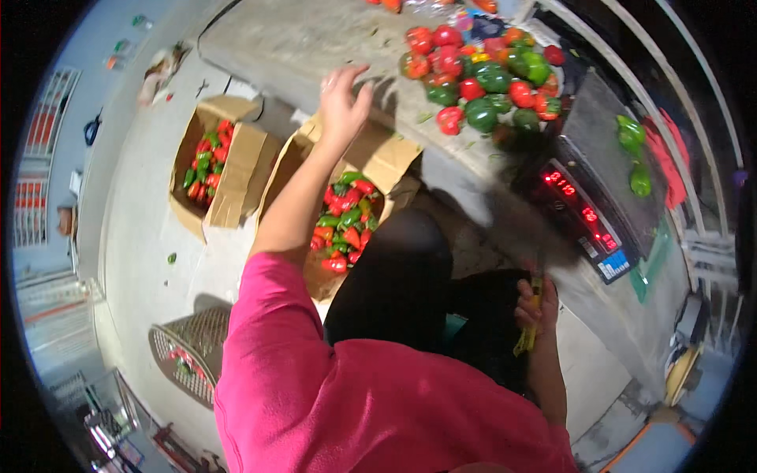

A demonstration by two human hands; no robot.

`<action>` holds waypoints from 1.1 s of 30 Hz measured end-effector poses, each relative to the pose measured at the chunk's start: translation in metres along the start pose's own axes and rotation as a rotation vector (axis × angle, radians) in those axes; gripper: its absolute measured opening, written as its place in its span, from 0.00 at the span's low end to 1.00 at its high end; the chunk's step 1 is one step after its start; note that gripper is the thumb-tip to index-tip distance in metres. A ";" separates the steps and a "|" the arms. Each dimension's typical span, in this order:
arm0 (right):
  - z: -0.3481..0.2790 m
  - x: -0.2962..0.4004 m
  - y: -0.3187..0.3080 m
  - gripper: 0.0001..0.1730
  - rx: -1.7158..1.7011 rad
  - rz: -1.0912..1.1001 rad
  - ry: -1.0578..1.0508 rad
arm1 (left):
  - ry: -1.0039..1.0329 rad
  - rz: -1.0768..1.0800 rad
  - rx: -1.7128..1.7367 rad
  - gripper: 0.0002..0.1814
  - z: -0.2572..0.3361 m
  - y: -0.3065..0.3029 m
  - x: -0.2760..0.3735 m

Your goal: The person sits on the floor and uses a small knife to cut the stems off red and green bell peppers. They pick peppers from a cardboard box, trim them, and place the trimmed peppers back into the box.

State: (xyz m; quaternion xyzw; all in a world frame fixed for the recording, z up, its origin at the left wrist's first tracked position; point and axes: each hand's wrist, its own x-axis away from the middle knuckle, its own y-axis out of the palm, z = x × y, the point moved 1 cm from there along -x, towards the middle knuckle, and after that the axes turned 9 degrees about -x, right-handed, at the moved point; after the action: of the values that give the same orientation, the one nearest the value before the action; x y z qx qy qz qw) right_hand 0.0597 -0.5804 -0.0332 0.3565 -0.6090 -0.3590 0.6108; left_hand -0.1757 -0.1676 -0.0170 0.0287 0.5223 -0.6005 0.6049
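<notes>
My left hand (pixel 343 106) is raised over the near edge of a concrete ledge (pixel 307 41), fingers apart, with nothing in it. Below that forearm is an open cardboard box (pixel 366 148) holding red and green peppers (pixel 346 222). To the hand's right, a pile of red and green bell peppers (pixel 473 83) lies on the ledge. Down by my right thigh, my right hand (pixel 549 310) grips a slim yellow-handled tool (pixel 535 301), possibly a knife; its upper end is blurred. A digital scale (pixel 585 207) with a lit red display stands beyond this hand.
Another cardboard box (pixel 236 171) with peppers stands on the pale floor at left. A plastic mesh basket (pixel 201 337) lies tipped over, peppers inside. Green peppers (pixel 633 142) rest on the scale's platform. White metal bars (pixel 639 41) line the right side.
</notes>
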 end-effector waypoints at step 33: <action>-0.005 -0.026 -0.001 0.31 0.089 0.281 0.085 | -0.697 -1.191 -0.346 0.27 -0.189 0.197 0.254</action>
State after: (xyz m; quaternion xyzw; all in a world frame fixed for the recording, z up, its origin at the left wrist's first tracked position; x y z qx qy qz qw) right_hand 0.0650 -0.5581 -0.0471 0.3095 -0.6418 -0.2271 0.6639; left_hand -0.2071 -0.1649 -0.3883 -0.5518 0.3134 -0.7115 0.3016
